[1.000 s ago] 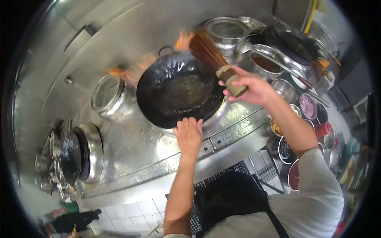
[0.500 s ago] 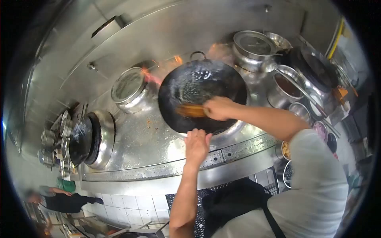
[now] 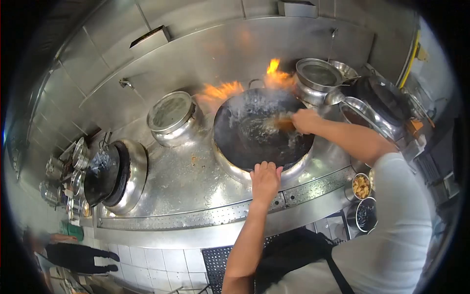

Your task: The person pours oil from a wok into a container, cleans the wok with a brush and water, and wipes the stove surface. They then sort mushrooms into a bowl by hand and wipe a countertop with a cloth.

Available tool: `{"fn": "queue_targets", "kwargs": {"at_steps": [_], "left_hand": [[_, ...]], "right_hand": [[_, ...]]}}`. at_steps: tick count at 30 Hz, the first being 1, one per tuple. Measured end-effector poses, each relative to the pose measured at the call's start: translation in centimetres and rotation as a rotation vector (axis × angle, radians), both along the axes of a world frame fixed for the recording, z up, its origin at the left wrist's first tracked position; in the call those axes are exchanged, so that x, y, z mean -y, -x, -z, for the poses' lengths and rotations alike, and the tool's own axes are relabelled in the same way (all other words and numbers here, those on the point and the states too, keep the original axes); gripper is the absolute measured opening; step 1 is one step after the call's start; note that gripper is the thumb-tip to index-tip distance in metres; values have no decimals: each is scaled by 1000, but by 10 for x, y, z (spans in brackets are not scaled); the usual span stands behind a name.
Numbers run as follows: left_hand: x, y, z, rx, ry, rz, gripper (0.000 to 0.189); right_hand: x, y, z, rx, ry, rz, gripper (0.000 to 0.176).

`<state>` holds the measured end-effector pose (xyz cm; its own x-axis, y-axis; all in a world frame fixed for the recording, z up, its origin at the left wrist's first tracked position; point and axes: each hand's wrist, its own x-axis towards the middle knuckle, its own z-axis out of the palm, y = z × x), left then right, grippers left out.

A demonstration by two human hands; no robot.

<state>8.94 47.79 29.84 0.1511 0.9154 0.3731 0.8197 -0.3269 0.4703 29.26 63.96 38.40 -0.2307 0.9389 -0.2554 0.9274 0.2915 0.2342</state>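
Note:
A large black wok [image 3: 240, 144] sits over a burner in the steel range, with water swirling and steaming inside. My left hand [image 3: 266, 180] grips the wok's near rim, fingers over the edge and thumb to the right. With my right hand [image 3: 306, 121] closed around it, a brown wok brush [image 3: 284, 124] reaches into the right side of the wok. Motion blurs the brush's bristle end, and my fingers partly cover its grip end.
Flames [image 3: 221, 91] rise behind the wok. Lidded pots [image 3: 171, 112] stand left and back right. Another wok [image 3: 102, 171] rests at far left. Bowls of ingredients [image 3: 361, 186] line the right side. A person [image 3: 73, 257] is at lower left.
The brush has moved to the right and farther back inside the wok. Flames behind the wok have grown. My left hand stays at the near rim while the camera view has shifted.

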Motion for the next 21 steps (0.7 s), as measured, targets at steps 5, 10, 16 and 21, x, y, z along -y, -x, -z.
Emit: {"fn": "queue_targets", "kwargs": {"at_steps": [5,10,16,21], "left_hand": [[0,0,1,4,31,3,24],[-3,4,11,-1,-39,17,24],[-4,0,16,-49,-46,11,25],[-2,-1,9,-13,-15,4,27]], "right_hand": [[-18,34,43,-124,-69,56,27],[-33,-5,17,-84,-55,185,28],[-38,81,84,-433,-143,50,28],[71,62,-39,-295,190,12,23]]}}
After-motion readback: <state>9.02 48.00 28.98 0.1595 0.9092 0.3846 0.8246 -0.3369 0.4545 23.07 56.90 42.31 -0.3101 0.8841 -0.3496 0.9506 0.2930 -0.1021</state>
